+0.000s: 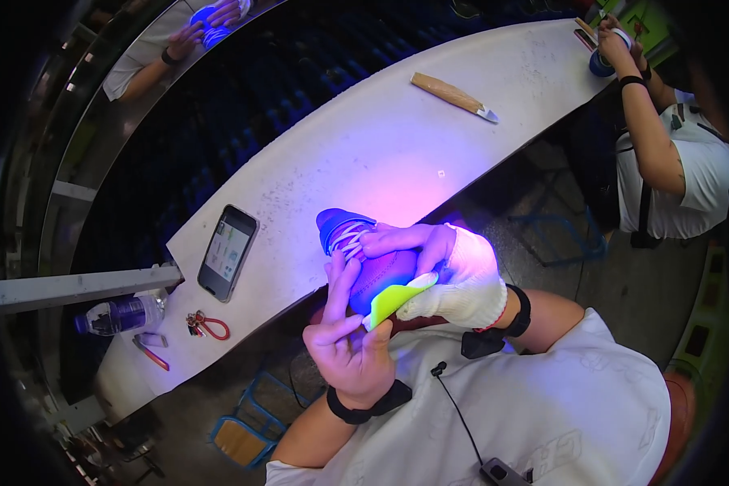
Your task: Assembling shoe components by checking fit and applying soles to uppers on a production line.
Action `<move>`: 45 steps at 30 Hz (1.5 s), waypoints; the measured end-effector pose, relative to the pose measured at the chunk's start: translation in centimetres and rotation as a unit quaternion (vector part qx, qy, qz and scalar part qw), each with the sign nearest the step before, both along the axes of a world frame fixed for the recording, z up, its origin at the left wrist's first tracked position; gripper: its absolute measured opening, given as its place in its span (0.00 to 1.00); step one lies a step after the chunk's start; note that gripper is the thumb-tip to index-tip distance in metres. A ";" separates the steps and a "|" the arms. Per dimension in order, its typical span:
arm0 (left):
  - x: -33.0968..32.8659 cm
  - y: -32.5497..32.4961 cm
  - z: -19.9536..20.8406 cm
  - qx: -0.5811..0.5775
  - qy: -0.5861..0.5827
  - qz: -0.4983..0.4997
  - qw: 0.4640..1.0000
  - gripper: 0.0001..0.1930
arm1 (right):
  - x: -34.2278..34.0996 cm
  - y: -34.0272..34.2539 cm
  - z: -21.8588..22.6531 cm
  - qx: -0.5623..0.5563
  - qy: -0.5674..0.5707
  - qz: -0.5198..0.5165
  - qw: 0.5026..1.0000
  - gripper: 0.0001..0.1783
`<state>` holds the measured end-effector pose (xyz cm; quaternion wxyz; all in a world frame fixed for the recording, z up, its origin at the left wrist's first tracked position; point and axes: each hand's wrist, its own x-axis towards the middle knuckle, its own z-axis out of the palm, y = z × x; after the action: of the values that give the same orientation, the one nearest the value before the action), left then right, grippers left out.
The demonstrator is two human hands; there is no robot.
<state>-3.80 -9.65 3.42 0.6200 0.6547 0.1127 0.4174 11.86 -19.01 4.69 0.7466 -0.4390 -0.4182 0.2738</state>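
Observation:
A dark laced shoe [387,267], lit blue-violet, is held between my hands just off the near edge of the white table [300,194]. Its laces point away from me. At its near end is a bright yellow-green flap [394,300]; whether it is part of the shoe I cannot tell. My bare left hand [347,352] is closed on the shoe's left side, fingertips and thumb at the flap's left end. My right hand [466,275], in a white glove with bare fingers showing, grips the shoe from the right, its thumb against the flap. The hands hide much of the shoe.
On the table lie a phone [228,253], a wrapped-handle knife [454,97], a red-looped keyring [211,326], a red-handled tool [151,354] and a water bottle [125,314]. A co-worker [676,162] handles something at far right; another person's hands [190,36] show upper left. Blue-framed stools [251,421] stand below.

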 end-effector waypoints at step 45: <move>-6.5 8.8 4.8 0.069 0.510 -0.021 0.857 0.47 | -2.9 6.1 -6.1 -0.156 -0.374 -0.016 0.914 0.19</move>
<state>-10.32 -0.81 8.20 0.4382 0.8190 0.3701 0.0189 8.94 -12.93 -1.40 0.4620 -0.6268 -0.6119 0.1390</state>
